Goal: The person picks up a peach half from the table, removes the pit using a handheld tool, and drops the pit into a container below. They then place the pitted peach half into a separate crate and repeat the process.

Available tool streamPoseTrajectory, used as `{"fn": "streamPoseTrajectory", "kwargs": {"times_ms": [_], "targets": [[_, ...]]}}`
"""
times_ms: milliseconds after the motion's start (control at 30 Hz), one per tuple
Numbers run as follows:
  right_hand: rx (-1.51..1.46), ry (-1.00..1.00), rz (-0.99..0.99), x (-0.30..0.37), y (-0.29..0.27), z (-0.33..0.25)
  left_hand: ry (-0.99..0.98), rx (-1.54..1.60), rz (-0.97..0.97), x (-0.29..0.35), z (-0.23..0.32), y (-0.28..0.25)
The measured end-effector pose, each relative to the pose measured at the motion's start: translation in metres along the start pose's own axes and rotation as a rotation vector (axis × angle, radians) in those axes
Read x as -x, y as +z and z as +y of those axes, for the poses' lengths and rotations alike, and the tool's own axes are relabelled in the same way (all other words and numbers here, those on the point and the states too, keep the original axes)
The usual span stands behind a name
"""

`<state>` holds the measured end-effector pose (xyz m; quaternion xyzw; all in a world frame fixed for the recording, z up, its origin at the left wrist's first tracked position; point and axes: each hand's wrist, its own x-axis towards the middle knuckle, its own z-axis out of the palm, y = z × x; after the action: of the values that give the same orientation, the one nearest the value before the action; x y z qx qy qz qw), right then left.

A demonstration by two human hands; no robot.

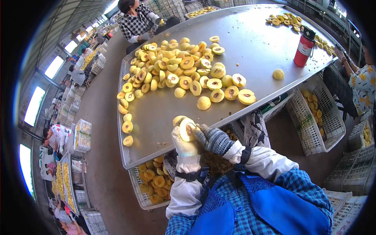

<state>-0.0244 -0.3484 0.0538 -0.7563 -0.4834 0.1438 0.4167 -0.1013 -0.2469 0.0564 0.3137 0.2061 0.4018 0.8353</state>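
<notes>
My left hand (183,145), in a pale, yellow-stained glove, grips a halved yellow peach (187,132) above the table's near edge. The cut face with its brown centre is turned toward my right hand (215,140). That hand wears a grey striped knit glove; its fingers are curled closed against the side of the fruit. Whatever lies inside its grip is hidden. Another rounded yellow piece (178,120) shows just behind the held half. Beyond my hands, a heap of peach halves (172,66) spreads over the metal table (250,51), many cut side up.
A red bottle (303,49) with a black lid stands at the table's right. Below the near edge sits a white crate (145,201) of peach halves; another crate (313,135) is at the right. One person (135,23) works across the table, another (362,82) at right.
</notes>
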Motion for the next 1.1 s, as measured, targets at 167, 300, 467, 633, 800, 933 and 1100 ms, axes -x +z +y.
{"fn": "streamPoseTrajectory", "kwargs": {"times_ms": [167,300,467,633,800,933,1100], "targets": [[-0.028,-0.115,0.088,0.006,0.018,0.008,-0.096,0.042,0.174,0.001,-0.008,-0.003],[-0.174,0.016,-0.018,0.008,0.002,0.0,-0.037,0.041,0.235,0.002,-0.013,-0.001],[-0.229,0.027,-0.106,0.012,-0.01,-0.004,0.125,-0.043,0.205,0.009,-0.022,-0.001],[-0.373,0.05,-0.061,0.015,0.007,0.009,0.138,-0.065,0.202,0.012,-0.024,0.004],[-0.59,0.093,0.019,0.023,0.018,0.006,0.001,0.0,0.233,0.012,-0.027,-0.007],[-0.67,0.155,-0.043,0.024,0.018,0.004,0.003,-0.015,0.223,0.021,-0.029,-0.003],[-0.778,0.196,-0.072,0.021,0.036,0.01,0.123,-0.121,0.307,0.021,-0.03,0.0]]}}
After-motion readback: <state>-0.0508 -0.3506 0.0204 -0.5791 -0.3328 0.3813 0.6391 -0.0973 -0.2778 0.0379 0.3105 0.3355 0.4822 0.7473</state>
